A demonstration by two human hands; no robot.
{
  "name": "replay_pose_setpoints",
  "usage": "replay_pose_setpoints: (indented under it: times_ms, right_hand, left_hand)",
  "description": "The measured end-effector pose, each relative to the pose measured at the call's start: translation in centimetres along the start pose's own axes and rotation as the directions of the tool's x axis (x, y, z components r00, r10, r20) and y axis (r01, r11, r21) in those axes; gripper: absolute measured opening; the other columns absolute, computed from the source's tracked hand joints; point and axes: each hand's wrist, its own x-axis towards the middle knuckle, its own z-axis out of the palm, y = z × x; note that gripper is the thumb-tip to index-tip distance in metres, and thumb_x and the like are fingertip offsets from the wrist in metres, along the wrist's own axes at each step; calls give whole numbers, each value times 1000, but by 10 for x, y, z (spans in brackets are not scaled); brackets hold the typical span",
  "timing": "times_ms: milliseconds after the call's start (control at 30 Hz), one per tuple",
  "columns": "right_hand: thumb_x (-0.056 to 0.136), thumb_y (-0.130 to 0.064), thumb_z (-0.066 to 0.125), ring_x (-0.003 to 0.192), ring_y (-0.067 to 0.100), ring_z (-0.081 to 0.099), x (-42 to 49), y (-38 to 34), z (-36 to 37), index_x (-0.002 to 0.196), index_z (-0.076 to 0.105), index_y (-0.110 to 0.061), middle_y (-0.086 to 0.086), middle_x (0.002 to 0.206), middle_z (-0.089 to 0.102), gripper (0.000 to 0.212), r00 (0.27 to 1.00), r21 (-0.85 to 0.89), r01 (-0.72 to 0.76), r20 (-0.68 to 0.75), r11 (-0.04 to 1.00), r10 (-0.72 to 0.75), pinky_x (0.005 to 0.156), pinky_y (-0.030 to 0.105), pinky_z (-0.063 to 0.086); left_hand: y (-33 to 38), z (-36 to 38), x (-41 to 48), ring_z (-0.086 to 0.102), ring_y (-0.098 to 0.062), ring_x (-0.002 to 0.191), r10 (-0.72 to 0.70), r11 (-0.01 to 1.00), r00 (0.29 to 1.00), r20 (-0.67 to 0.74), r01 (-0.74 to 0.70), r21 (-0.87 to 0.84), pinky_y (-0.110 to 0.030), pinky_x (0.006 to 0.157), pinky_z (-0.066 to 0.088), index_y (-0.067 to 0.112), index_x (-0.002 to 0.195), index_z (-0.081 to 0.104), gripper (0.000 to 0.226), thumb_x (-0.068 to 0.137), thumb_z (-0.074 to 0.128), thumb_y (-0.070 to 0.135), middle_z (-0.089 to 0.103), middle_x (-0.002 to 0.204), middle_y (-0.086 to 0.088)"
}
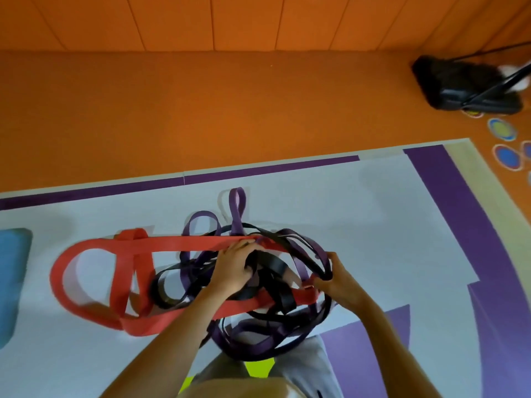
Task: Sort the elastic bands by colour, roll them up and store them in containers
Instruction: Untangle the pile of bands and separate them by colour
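Observation:
A tangled heap of elastic bands lies on the pale grey mat [373, 214] in front of me. Wide red bands [94, 271] loop out to the left. Purple bands [237, 208] stick out at the back and curl at the front. Black bands [275, 294] fill the middle. My left hand [232, 268] reaches into the centre of the heap, fingers curled round black bands. My right hand [333, 280] grips a bunch of thin black and purple bands at the heap's right edge.
A blue object [11, 282] sits at the left edge of the mat. A black bag [465, 84] with straps lies on the orange floor at the far right, with round coloured floor markers [501, 129] beside it. An orange wall runs along the back.

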Motion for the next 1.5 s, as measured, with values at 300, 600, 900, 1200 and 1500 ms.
replay_pose_setpoints:
  times_ms: [300,600,900,1200,1500]
  right_hand:
    - [83,-18,78,108,39,75,-22,-32,6,133,45,-9,23,112,77,61,983,341,67,141,938,-122,94,48,61]
    - [98,-15,72,113,38,74,-14,-48,9,136,58,-16,18,122,75,41,993,428,117,-55,896,-104,100,61,56]
    - [99,-34,71,116,26,72,-3,-57,28,130,67,-26,2,123,76,32,986,388,153,-122,909,-114,103,55,56]
    - [85,-33,86,83,36,78,18,-40,33,118,69,-21,9,95,80,39,975,315,9,-215,949,62,78,49,65]
    - [83,-34,84,95,26,67,42,-34,17,130,52,-24,-2,101,68,57,873,187,4,-480,982,88,86,40,52]
  left_hand:
    - [-4,-8,0,50,-21,143,44,994,999,25,-46,102,-45,117,39,22,140,63,53,89,78,23,58,150,6]
    - [8,-11,-36,35,-7,153,5,892,890,455,202,-405,-35,129,20,35,143,64,40,110,41,34,51,158,15]
    - [41,-23,-45,62,-21,74,117,792,947,299,92,-604,-40,76,47,18,86,70,41,94,72,58,66,79,-1]
    - [31,-43,-58,51,-8,61,33,833,946,323,153,-533,-17,63,41,10,76,54,35,97,66,36,52,66,6]
    - [32,-53,-63,54,-18,68,-188,791,953,239,291,-538,-34,71,40,14,75,61,30,86,66,43,55,70,-1]
